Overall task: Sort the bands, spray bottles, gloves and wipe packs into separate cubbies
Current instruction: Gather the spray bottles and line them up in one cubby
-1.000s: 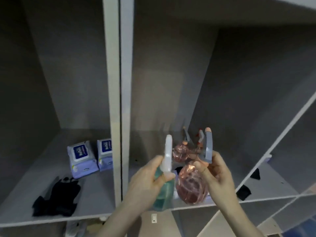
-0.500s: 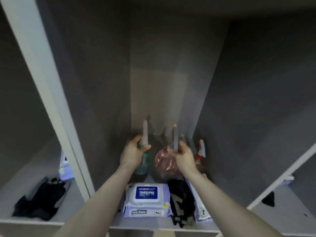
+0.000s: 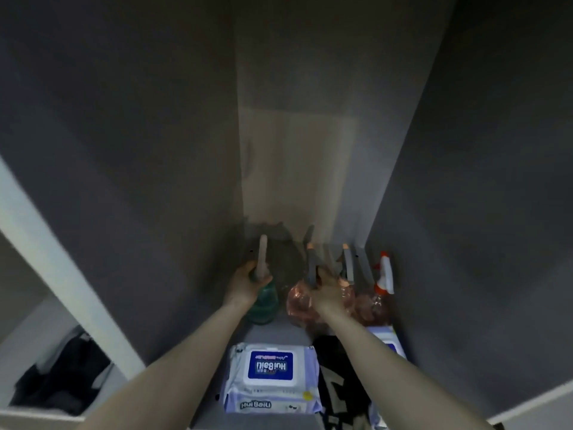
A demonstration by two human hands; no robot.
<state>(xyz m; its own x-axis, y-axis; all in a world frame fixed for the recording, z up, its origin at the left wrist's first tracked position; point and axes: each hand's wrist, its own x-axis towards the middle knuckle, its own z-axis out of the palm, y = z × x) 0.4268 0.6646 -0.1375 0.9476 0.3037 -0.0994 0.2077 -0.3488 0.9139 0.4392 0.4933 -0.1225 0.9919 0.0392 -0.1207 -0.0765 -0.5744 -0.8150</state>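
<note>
Deep in the middle cubby my left hand (image 3: 248, 282) grips the neck of a green spray bottle (image 3: 265, 302) with a pale trigger head. My right hand (image 3: 328, 290) grips a pink spray bottle (image 3: 299, 301) by its grey trigger head. Both bottles stand low at the cubby floor near the back. To the right stand two more pink spray bottles (image 3: 367, 301), one with a white and red head. In front lie a wipe pack (image 3: 271, 377), a black glove (image 3: 336, 377) and a second wipe pack (image 3: 387, 339), partly hidden by my right arm.
A white divider (image 3: 62, 274) separates this cubby from the left one, where black gloves (image 3: 62, 380) lie on the shelf. Grey walls close the cubby on both sides. A white shelf edge (image 3: 533, 401) runs at the lower right.
Both hands have reached deeper into the middle cubby and lowered the green and pink bottles toward the floor at the back. The view has moved closer in.
</note>
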